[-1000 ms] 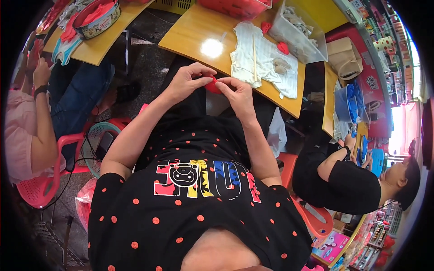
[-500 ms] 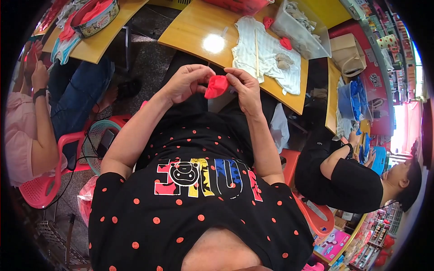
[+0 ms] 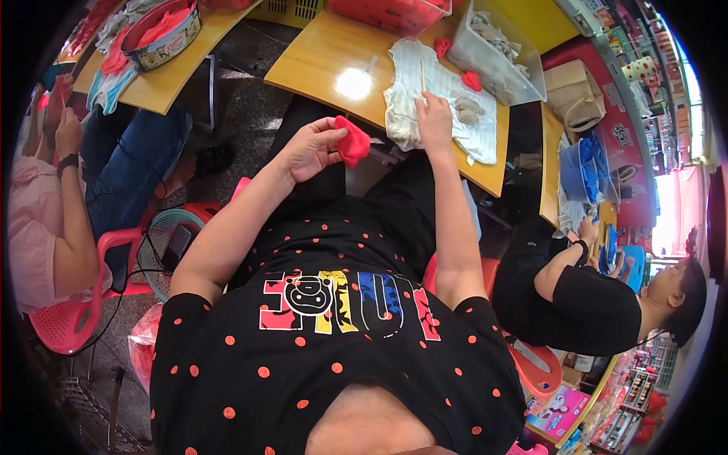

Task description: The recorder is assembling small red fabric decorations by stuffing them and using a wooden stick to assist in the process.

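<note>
My left hand [image 3: 313, 149] pinches a small red fabric piece [image 3: 352, 142] between thumb and fingers, above my lap and short of the table edge. My right hand [image 3: 434, 120] reaches over the table, its fingers closed round the near end of a thin pale stick [image 3: 424, 78]. The stick lies along a white cloth garment [image 3: 406, 91] spread on the tabletop. To the right of that hand, a small greyish-beige bundle [image 3: 468, 111] rests on the garment. Another red fabric piece [image 3: 471, 81] sits by the garment's far right edge.
The wooden table [image 3: 307, 68] also carries a translucent bin [image 3: 497, 72] of pale pieces and a red-filled bin [image 3: 390, 14]. A person [image 3: 53, 243] sits at left near a round tin [image 3: 163, 34]; another person in black [image 3: 588, 303] works at right beside a blue tub [image 3: 580, 174].
My right hand has let go of the red piece and moved forward onto the stick. My left hand has kept the red piece and shifted slightly left.
</note>
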`<state>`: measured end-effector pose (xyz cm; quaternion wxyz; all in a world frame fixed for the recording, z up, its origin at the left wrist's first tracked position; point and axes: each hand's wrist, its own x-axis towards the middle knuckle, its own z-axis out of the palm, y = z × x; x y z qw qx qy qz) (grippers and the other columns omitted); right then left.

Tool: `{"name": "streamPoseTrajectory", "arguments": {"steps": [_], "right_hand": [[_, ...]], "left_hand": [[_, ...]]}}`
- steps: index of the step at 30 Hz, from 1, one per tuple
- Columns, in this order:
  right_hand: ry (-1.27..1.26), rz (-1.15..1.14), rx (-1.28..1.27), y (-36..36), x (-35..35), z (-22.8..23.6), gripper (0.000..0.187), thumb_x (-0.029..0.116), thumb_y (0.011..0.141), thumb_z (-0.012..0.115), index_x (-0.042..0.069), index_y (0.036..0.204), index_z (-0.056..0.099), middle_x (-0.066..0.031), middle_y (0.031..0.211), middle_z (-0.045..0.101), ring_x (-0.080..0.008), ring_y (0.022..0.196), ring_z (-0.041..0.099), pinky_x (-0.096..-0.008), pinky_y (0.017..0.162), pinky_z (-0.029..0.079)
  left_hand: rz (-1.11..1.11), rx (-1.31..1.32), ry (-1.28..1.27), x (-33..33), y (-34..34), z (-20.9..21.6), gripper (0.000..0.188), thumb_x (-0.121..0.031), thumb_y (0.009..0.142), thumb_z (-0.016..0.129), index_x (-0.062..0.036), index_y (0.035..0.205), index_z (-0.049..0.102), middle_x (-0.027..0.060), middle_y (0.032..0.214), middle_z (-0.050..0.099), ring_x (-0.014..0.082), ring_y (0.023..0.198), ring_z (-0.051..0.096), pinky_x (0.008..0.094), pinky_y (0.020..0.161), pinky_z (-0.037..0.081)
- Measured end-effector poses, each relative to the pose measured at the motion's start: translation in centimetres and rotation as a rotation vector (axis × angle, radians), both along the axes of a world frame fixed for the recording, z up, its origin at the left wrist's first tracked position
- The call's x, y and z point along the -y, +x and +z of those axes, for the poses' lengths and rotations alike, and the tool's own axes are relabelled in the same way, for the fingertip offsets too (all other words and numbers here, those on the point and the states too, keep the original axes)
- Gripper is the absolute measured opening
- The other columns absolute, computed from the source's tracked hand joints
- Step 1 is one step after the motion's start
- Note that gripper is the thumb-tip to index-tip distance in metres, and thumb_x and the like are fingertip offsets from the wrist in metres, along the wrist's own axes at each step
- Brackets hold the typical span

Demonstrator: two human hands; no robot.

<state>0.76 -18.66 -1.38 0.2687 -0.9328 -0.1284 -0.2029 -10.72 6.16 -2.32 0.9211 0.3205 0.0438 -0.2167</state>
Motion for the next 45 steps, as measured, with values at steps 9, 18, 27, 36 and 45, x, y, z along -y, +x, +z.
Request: {"name": "streamPoseTrajectory", "arguments": {"steps": [9, 18, 27, 36, 45], "right_hand": [[-0.115, -0.112, -0.085, 3.6, 1.6, -1.2, 0.031, 0.016, 0.079, 0.059, 0.001, 0.106, 0.062, -0.0215, 0.094, 0.062, -0.0367, 0.089, 0.059, -0.0433, 0.08, 0.047], [0.222, 0.091, -0.068, -3.6, -1.2, 3.2, 0.025, 0.011, 0.086, 0.055, -0.003, 0.105, 0.062, -0.0139, 0.078, 0.062, -0.0253, 0.07, 0.063, -0.0339, 0.065, 0.049], [0.299, 0.364, -0.306, -14.5, -5.4, 6.1, 0.016, 0.008, 0.087, 0.058, -0.003, 0.098, 0.064, -0.0082, 0.072, 0.059, -0.0135, 0.064, 0.056, -0.0253, 0.059, 0.043], [0.137, 0.361, -0.202, -13.8, -4.7, 4.3, 0.015, 0.008, 0.084, 0.06, -0.002, 0.094, 0.064, -0.0155, 0.079, 0.061, -0.0292, 0.071, 0.061, -0.0343, 0.064, 0.047], [0.348, 0.357, -0.409, -12.7, -5.2, -0.3, 0.018, 0.01, 0.086, 0.06, -0.001, 0.099, 0.066, -0.0068, 0.075, 0.064, -0.0123, 0.063, 0.056, -0.025, 0.058, 0.044]], "left_hand": [[0.167, -0.091, -0.102, -1.6, 1.3, -2.3, 0.015, -0.011, 0.089, 0.06, -0.0049, 0.102, 0.059, 0.0074, 0.095, 0.065, 0.0171, 0.086, 0.065, 0.0307, 0.077, 0.055], [0.214, -0.064, -0.118, -2.9, 1.9, -2.3, 0.024, -0.015, 0.092, 0.055, -0.0003, 0.11, 0.055, 0.0125, 0.099, 0.064, 0.0211, 0.089, 0.065, 0.0331, 0.078, 0.056], [0.416, -0.066, -0.122, -3.9, 2.3, -2.4, 0.021, -0.015, 0.092, 0.054, -0.0008, 0.108, 0.054, 0.0136, 0.1, 0.063, 0.0223, 0.087, 0.065, 0.0332, 0.078, 0.056], [0.442, -0.001, 0.115, -3.1, 2.1, -1.3, 0.023, -0.011, 0.088, 0.061, -0.0005, 0.108, 0.056, 0.01, 0.098, 0.064, 0.0169, 0.084, 0.064, 0.0296, 0.076, 0.055], [0.371, 0.19, 0.354, -1.4, 1.6, -0.9, 0.039, 0.002, 0.075, 0.071, 0.0018, 0.11, 0.054, 0.0103, 0.098, 0.064, 0.0154, 0.086, 0.063, 0.0261, 0.076, 0.052]]}}
